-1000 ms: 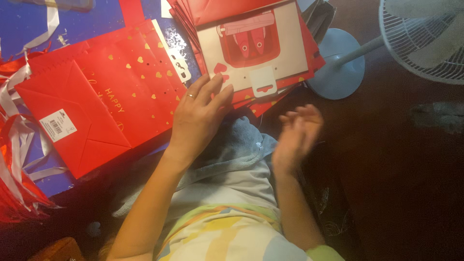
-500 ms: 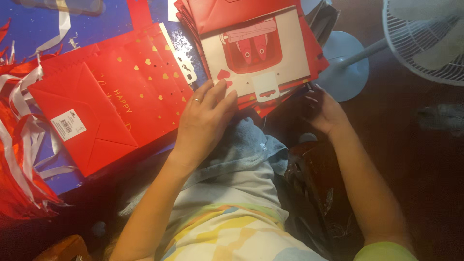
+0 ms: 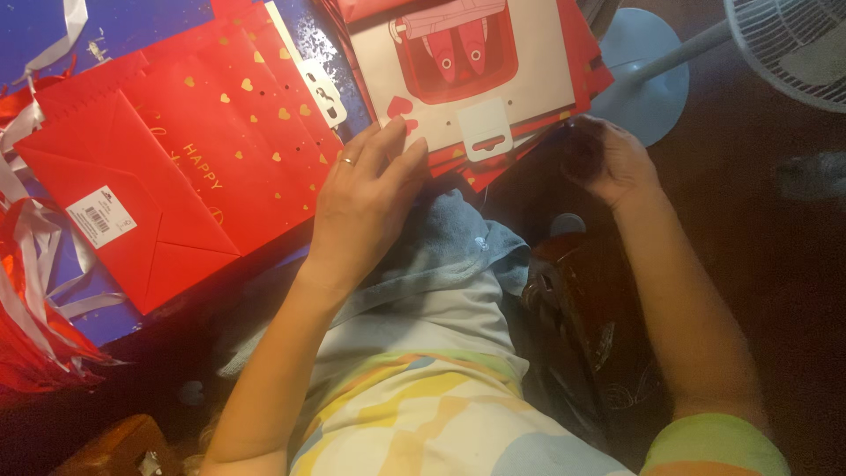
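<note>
Head view, looking straight down over the person's lap.

Left hand (image 3: 370, 198), ring on one finger, lay flat at centre frame with fingers spread. Fingertips pressed on the lower left edge of the flat white paper gift bag with a red printed picture (image 3: 467, 75), upper centre. Nothing grasped; the palm seemed to pin the bag so it would not slide.

The white bag topped a stack of flat red paper bags (image 3: 586, 66), whose edges fanned out beneath it to the right. A white cardboard hang tab (image 3: 487, 132) stuck out from its lower edge.

Right hand (image 3: 608, 163), centre right, was curled at the stack's lower right corner. Fingers were tucked under and in shadow; whether they gripped an edge could not be told.

A large flat red paper gift bag with gold hearts (image 3: 189, 167) lay at left, folded base up, white barcode sticker (image 3: 101, 216) near its lower left. It rested on blue sheeting (image 3: 97, 22).

Red and white ribbon handles (image 3: 31, 291) bunched at the left edge.

A white pedestal fan (image 3: 775, 44) stood upper right, its round pale blue base (image 3: 639, 75) just beside the stack.
</note>
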The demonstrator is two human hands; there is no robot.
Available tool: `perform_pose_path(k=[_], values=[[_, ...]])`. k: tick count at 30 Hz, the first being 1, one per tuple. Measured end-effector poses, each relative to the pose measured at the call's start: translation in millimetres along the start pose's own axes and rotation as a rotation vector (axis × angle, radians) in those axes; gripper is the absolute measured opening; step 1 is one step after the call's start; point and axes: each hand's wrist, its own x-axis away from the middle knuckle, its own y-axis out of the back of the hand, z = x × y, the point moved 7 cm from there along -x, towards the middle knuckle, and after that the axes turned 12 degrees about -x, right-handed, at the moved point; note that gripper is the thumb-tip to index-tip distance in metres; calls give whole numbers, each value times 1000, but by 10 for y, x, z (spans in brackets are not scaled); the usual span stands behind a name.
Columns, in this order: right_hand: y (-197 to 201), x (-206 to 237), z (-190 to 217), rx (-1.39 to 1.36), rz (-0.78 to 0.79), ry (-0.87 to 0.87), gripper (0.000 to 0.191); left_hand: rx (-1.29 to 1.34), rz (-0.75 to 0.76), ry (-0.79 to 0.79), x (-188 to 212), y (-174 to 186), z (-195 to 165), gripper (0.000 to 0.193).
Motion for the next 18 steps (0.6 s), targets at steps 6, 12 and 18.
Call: perform_pose_path(k=[6,12,18], values=[[30,329,201,-105,-48,310,16,-21,-27,-18,-14,50,-13,36],[-529,1064,258,-134,235,503,10,54,-81,12,-31,105,-66,27],[-1268,1560,184,-109,450,519,19,48,-156,-57,18,281,-123,29]])
